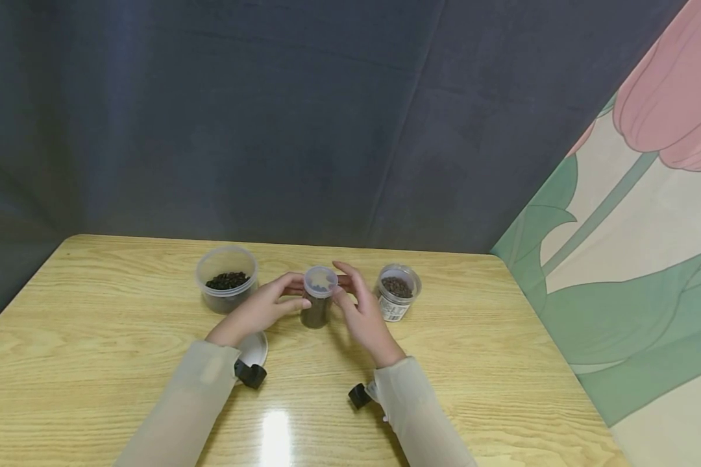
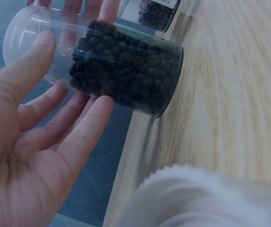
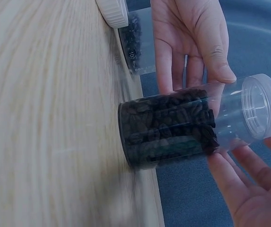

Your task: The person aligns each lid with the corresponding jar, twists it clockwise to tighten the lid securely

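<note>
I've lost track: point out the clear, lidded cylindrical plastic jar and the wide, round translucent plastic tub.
Lidded cylindrical jar (image 2: 112,64), left wrist view: bean-filled wall.
Round tub (image 1: 216,303), head view: front wall.

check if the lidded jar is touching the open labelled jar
Apart: the head view shows the right hand and bare table between the lidded jar and the open labelled jar.

Jar (image 1: 317,311) btwn tub (image 1: 217,301) (L) & 2nd jar (image 1: 393,310) (R) on tbl (image 1: 485,350).
</note>
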`<state>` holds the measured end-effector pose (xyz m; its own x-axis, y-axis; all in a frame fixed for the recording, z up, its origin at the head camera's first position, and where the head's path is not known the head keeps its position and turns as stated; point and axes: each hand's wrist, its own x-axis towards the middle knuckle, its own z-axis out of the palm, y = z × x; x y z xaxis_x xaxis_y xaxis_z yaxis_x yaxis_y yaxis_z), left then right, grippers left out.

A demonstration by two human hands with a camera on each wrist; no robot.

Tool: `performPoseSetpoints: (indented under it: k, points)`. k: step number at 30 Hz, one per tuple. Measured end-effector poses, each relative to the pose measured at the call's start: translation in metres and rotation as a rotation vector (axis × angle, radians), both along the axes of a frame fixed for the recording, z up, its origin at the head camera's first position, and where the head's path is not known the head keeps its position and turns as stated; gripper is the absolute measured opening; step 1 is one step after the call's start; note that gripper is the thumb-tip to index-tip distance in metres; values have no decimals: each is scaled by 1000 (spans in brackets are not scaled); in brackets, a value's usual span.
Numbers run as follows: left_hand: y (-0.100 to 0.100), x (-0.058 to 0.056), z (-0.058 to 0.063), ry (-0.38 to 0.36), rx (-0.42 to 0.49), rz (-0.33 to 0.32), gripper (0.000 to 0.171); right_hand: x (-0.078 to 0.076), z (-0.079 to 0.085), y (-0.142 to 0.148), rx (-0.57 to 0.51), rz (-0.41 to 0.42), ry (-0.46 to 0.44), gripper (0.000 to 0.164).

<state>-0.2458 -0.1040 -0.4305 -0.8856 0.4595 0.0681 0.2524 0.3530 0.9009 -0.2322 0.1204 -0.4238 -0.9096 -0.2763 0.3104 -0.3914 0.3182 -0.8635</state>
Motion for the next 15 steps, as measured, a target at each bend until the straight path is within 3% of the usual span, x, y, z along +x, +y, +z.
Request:
performPoseSetpoints:
  k: [15]
  points:
    - [0,0,0,0,9,4,53,0,2,-1,1,-3,4,40]
